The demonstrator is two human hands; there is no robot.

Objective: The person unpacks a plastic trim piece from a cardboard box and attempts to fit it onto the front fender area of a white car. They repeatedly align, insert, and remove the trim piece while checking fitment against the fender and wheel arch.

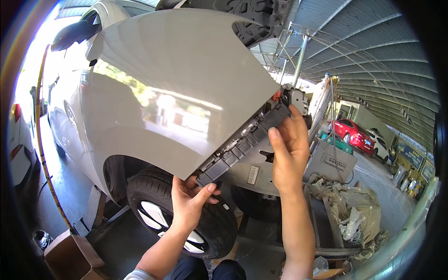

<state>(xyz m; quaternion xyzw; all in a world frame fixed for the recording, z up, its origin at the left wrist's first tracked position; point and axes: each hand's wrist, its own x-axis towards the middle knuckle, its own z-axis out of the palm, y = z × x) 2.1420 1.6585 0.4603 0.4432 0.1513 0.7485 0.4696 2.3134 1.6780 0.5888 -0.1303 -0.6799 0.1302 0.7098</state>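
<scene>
A long, ribbed black plastic bracket lies slantwise along the front lower edge of a glossy light-coloured car fender. My left hand pinches its lower end, thumb in front and fingers partly hidden behind. At its upper end, my right hand grips it between thumb and fingers. Whether the bracket is fastened to the fender cannot be made out. Just above my right fingers are a small orange-red part and a grey metal end piece. A barcode label shows on the panel below the bracket.
Below my left hand stands the front wheel, turned outward. An open cardboard box sits at lower left, beside a tall thin pole. Crumpled plastic sheeting and a grey case are to the right. A red car is parked farther off.
</scene>
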